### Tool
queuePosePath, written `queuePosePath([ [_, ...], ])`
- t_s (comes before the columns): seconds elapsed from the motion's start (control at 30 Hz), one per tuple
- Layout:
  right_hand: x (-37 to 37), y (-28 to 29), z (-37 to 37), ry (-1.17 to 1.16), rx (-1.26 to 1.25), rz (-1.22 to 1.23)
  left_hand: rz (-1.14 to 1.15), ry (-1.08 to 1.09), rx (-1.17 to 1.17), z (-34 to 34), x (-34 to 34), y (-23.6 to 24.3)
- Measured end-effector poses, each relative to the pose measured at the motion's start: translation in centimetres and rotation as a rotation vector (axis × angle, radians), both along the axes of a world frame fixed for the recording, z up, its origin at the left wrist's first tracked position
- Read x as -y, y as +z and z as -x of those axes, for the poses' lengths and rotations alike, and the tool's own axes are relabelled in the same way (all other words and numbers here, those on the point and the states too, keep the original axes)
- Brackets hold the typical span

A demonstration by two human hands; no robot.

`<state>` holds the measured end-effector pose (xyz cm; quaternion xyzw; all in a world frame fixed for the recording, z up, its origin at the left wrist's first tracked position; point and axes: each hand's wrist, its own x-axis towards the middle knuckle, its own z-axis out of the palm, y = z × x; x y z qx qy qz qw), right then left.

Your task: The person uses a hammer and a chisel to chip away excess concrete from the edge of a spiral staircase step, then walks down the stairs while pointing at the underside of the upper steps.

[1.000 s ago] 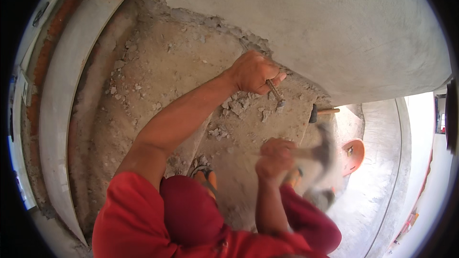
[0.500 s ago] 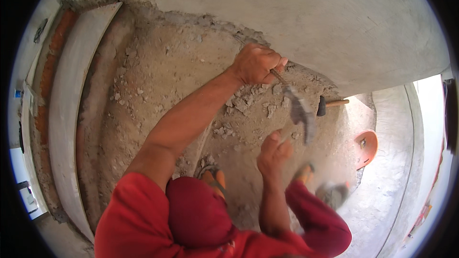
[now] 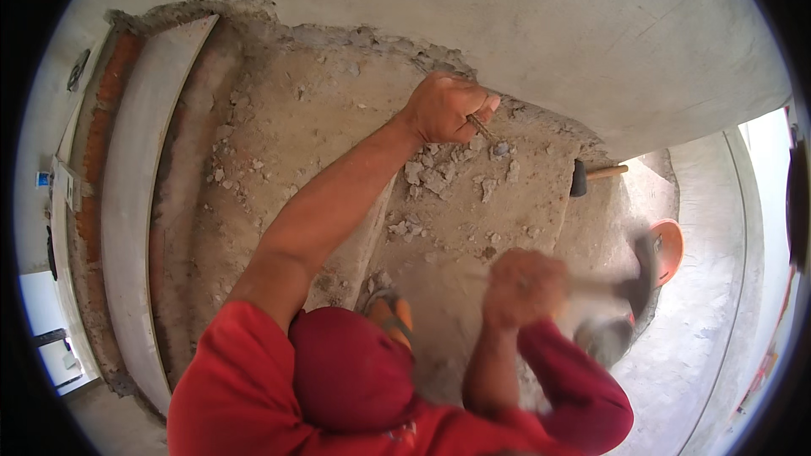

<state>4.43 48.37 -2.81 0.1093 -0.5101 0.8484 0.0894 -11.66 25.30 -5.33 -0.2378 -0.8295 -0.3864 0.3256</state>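
My left hand (image 3: 452,108) is closed around a thin ridged metal rod (image 3: 479,127), probably a chisel. One end sticks out below the fist; the other points toward the broken lower edge of the plastered wall (image 3: 549,34). My right hand (image 3: 528,287), blurred by motion, grips the handle of a hammer (image 3: 646,274). The hammer's curved dark head hangs well to the right, apart from the rod. Grey rubble (image 3: 439,176) lies on the dusty ground just below my left hand.
A black-headed mallet (image 3: 579,178) with a wooden handle lies by the wall at right. Beyond it are an orange bowl (image 3: 670,252) and a grey bucket (image 3: 606,339). A long pale board (image 3: 139,203) stands along the left, beside exposed red brick (image 3: 91,194). My shoe (image 3: 393,317) is below.
The hammer has swung away from the rod, out to the right, with my right hand drawn back and rightward. My left hand stays on the rod in nearly the same place.
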Motion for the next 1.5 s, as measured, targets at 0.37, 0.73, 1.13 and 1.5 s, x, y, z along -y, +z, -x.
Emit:
queuePosePath([
  [0.37, -1.4, 0.8, -0.8, 0.055, 0.190, 0.273, 0.082, 0.019, 0.025, -0.2, 0.4, 0.3],
  [0.73, 0.8, -0.1, -0.7, -0.085, -0.011, 0.037, 0.124, 0.010, 0.031, -0.4, 0.7, 0.0],
  [1.13, 0.9, -2.0, -0.7, 0.012, -0.217, 0.350, 0.077, 0.003, 0.058, 0.3, 0.8, -0.4],
  [1.5, 1.0, -3.4, 0.1, 0.024, 0.065, 0.094, 0.033, 0.010, -0.004, 0.7, 0.0, 0.4],
])
